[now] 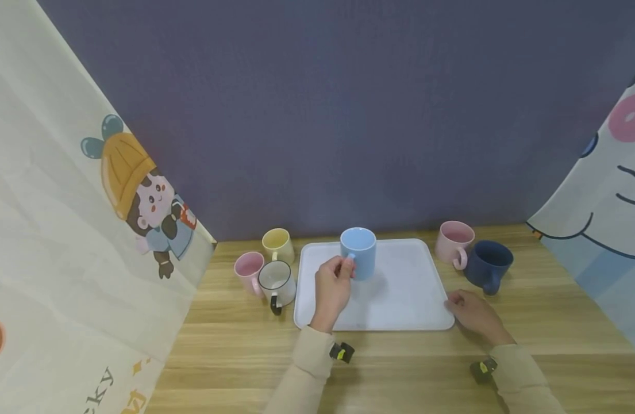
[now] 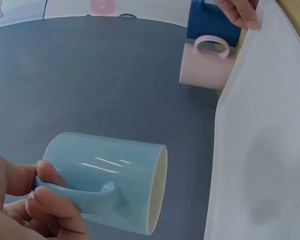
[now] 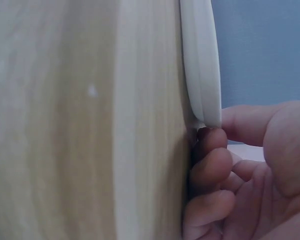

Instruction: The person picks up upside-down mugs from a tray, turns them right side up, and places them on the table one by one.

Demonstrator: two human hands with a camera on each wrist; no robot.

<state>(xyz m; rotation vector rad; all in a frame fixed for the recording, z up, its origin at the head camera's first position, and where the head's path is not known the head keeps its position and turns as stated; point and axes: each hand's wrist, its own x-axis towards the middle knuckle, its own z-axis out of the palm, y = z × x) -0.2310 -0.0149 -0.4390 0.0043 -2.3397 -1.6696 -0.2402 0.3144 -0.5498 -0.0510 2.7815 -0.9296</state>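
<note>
My left hand (image 1: 333,287) pinches the handle of a light blue mug (image 1: 364,261) between thumb and fingers. The mug hovers over a white rectangular tray (image 1: 405,287), casting a soft shadow on it. In the left wrist view, the pale end of the blue mug (image 2: 102,155) points toward the tray (image 2: 245,165). At the tray's front right corner, my right hand (image 1: 474,313) grips the rim. The right wrist view has the thumb on the upper side of the tray edge (image 3: 207,75), with the curled fingers (image 3: 212,167) underneath and beside it.
Left of the tray stand a yellow mug (image 1: 283,246), a pink mug (image 1: 247,274) and a white mug (image 1: 281,287) with black rim and handle. To its right are another pink mug (image 1: 448,247) and a navy mug (image 1: 485,269). A dark wall (image 1: 348,126) rises behind the wooden table (image 1: 400,362).
</note>
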